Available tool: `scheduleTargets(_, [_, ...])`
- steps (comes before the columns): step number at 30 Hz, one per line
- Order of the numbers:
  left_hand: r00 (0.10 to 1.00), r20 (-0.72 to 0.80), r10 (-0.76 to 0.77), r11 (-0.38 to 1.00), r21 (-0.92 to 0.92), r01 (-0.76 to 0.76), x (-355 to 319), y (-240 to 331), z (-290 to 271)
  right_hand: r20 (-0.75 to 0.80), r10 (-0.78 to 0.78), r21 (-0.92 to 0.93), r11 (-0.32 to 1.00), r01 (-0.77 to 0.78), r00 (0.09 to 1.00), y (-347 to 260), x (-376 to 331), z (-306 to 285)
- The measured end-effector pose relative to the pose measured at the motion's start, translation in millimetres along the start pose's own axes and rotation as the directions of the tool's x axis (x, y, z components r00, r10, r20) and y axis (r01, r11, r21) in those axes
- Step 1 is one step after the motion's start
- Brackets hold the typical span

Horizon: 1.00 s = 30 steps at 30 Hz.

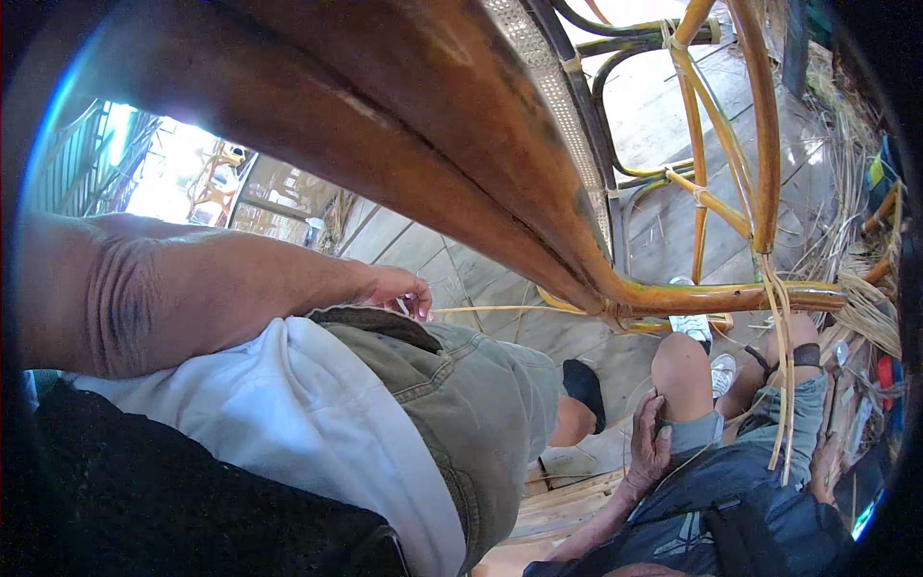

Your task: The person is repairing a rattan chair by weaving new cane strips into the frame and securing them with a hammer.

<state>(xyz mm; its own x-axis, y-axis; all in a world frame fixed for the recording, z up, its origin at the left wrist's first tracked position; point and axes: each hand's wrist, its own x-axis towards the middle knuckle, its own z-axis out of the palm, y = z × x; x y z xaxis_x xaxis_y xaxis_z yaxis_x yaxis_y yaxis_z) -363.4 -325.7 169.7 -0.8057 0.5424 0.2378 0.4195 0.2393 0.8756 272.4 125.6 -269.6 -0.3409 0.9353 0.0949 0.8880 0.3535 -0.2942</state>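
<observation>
My left arm reaches in from the left edge, and my left hand [409, 291] hangs beside my shorts, which hide part of it. Its fingers are curled around the end of a thin pale rattan strip [500, 308]. That strip runs across to a joint of a brown rattan furniture frame [711, 296]. A thick, glossy brown pole [413, 144] of the furniture crosses the view above my arm, close to the camera. Longer loose strips [784, 375] dangle from the frame at the right. My right hand is out of view.
Another person sits at the lower right, one hand [649, 447] by their knee. A second rattan frame with dark and honey-coloured poles [697, 125] stands at the upper right. Bundles of raw strips [870, 322] pile along the right edge. Grey boards [461, 269] make up the floor.
</observation>
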Motion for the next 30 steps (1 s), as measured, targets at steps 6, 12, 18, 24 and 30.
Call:
scheduleTargets(6, [0.994,-0.023,0.103,0.982,-0.154,-0.105,-4.2,-10.4,39.4,-0.009,0.238,0.108,0.966,-0.236,0.971,84.6,-80.1,-81.3])
scheduleTargets(12, [0.921,0.38,0.085,0.863,-0.49,0.122,-0.7,-35.6,226.1,0.117,0.472,-0.001,0.88,-0.475,0.874,39.9,-38.5,-139.2])
scheduleTargets(18, [0.873,0.485,0.041,0.725,-0.616,0.309,-73.3,-14.5,332.7,-0.041,0.183,-0.071,0.98,-0.185,0.982,53.6,-60.3,-193.9])
scheduleTargets(24, [0.935,0.353,-0.013,0.7,-0.665,0.261,-103.5,34.3,352.3,0.046,0.262,-0.087,0.962,-0.257,0.964,74.1,-77.3,-155.6])
scheduleTargets(30, [0.881,0.291,-0.372,0.762,-0.447,0.469,-89.1,52.8,374.6,-0.023,0.283,-0.227,0.933,-0.28,0.959,70.2,-81.1,-158.3])
